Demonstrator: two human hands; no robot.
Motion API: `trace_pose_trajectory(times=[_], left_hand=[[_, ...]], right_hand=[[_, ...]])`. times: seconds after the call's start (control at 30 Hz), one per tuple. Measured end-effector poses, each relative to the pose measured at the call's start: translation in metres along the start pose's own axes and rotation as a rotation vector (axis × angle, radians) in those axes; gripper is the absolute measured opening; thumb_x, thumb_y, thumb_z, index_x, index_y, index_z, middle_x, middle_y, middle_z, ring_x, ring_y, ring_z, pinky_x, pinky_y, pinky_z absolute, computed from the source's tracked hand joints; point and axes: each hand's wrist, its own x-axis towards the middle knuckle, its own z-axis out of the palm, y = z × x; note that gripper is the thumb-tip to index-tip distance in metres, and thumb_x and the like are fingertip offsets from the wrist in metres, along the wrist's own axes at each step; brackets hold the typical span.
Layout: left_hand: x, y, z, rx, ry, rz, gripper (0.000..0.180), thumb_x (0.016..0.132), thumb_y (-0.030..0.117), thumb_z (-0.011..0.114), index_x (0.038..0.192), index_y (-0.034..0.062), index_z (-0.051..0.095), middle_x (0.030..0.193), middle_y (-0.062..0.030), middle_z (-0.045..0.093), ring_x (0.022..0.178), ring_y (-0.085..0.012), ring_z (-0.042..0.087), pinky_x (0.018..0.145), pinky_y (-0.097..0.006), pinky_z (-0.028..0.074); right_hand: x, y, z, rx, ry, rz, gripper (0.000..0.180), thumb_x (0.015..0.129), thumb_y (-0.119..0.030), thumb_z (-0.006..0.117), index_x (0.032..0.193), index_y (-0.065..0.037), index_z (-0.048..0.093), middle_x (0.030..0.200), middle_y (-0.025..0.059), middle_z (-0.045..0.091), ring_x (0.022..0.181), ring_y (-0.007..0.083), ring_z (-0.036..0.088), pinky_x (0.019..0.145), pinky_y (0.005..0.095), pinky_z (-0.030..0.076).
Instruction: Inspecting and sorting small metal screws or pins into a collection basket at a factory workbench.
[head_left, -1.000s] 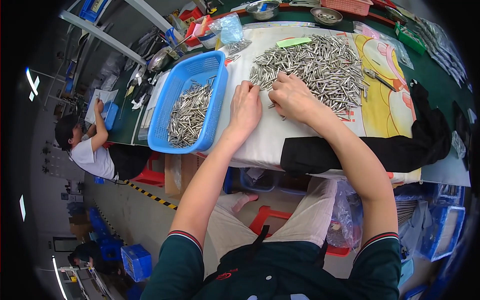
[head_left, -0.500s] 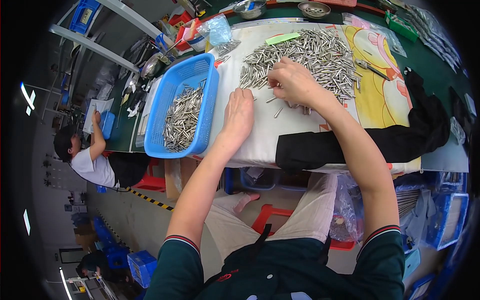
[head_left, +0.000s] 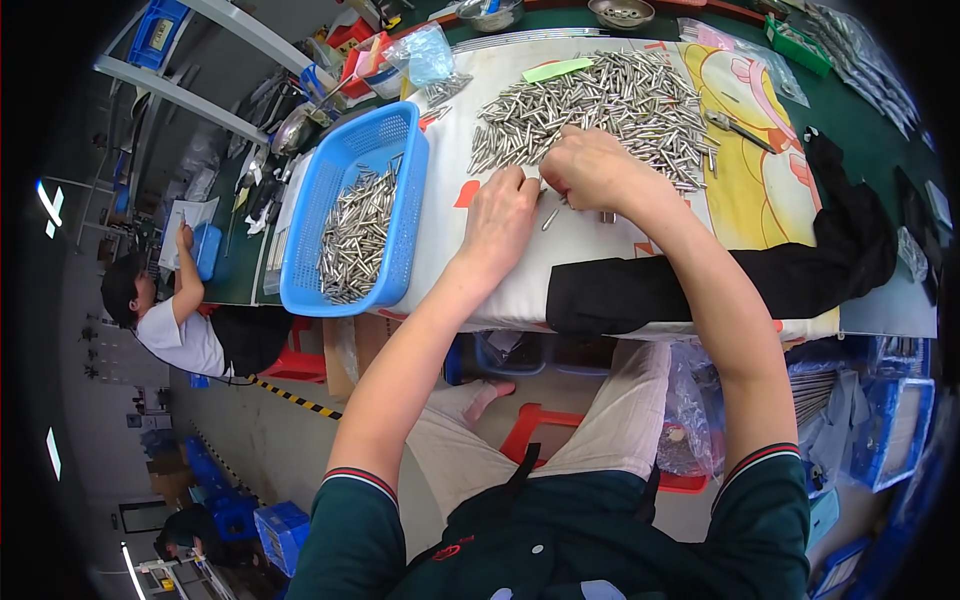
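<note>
A large heap of small silver metal pins (head_left: pixel 610 105) lies on a white cloth (head_left: pixel 520 270) spread over the bench. My right hand (head_left: pixel 590 170) rests at the heap's near edge, fingers curled over a few loose pins (head_left: pixel 552 215). My left hand (head_left: pixel 500 215) lies palm down on the cloth just left of it, fingertips touching the pins. A blue plastic basket (head_left: pixel 400 250) to the left holds more of the same pins (head_left: pixel 350 235).
A black cloth (head_left: pixel 720 280) drapes over the bench's near edge. A yellow cartoon print (head_left: pixel 745 170) covers the cloth's right part. Metal bowls (head_left: pixel 620 12) and clutter stand at the back. Another person (head_left: pixel 165 320) sits at a bench to the left.
Both hands have drawn back toward me from the heap, pulling a few pins out onto the bare cloth. The view has shifted slightly.
</note>
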Motion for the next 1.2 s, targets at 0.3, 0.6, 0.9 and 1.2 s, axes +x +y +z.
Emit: trace_pose_trajectory(times=[0.3,0.6,0.9,1.2], left_hand=[[-0.010,0.031,-0.013,-0.196,-0.001,-0.113,0.007,0.070,0.001,0.057,0.077,-0.0012,0.057,0.074,-0.0144,0.055,0.067,-0.0322,0.055,0.063,-0.042,0.045],[-0.004,0.032,-0.011,0.281,-0.095,-0.011,0.008,0.065,0.004,0.057,0.072,0.0014,0.060,0.070,-0.0113,0.053,0.069,-0.0236,0.056,0.059,-0.033,0.047],[0.010,0.016,-0.006,0.287,-0.145,0.029,0.006,0.067,0.002,0.058,0.073,0.0012,0.058,0.070,-0.0114,0.054,0.070,-0.0236,0.058,0.059,-0.035,0.048],[0.037,-0.013,0.003,-0.851,0.480,-0.314,0.011,0.081,0.002,0.059,0.091,-0.0027,0.061,0.083,-0.0086,0.062,0.071,-0.0135,0.059,0.064,-0.026,0.048]], right_hand=[[0.005,0.000,0.013,-0.057,0.150,-0.089,0.005,0.062,-0.007,0.063,0.066,-0.007,0.062,0.076,0.0054,0.063,0.085,0.0243,0.055,0.072,0.0358,0.046],[0.004,-0.009,0.024,-0.315,0.320,-0.111,0.007,0.061,-0.012,0.062,0.064,-0.005,0.064,0.071,0.0067,0.062,0.081,0.0215,0.057,0.067,0.0344,0.045],[0.009,0.009,0.032,-0.162,0.461,-0.106,0.006,0.060,-0.011,0.062,0.062,-0.006,0.061,0.070,0.0073,0.058,0.080,0.0246,0.054,0.064,0.0364,0.047],[0.012,-0.001,0.011,0.482,0.831,0.023,0.007,0.068,-0.008,0.062,0.074,-0.005,0.060,0.063,0.0048,0.057,0.066,0.0216,0.055,0.059,0.0336,0.046]])
